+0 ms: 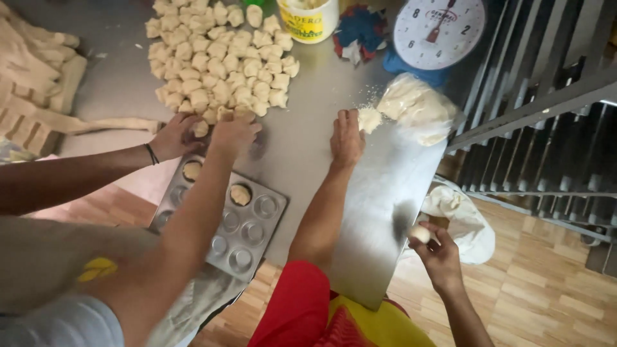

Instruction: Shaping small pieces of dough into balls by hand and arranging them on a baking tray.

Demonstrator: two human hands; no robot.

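The dough ball (420, 233) is pinched in your right hand (439, 254), off the steel table (379, 193) edge, well below the flour heap (369, 119). Keep that pinch light, I'd judge, so the ball stays round. Your left hand (347, 138) lies palm-down, arm stretched, fingertips touching the heap (whether they hold any flour, I can't tell).

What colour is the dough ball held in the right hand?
Pale cream, seen in the head view: the dough ball sits at the right hand's fingertips.
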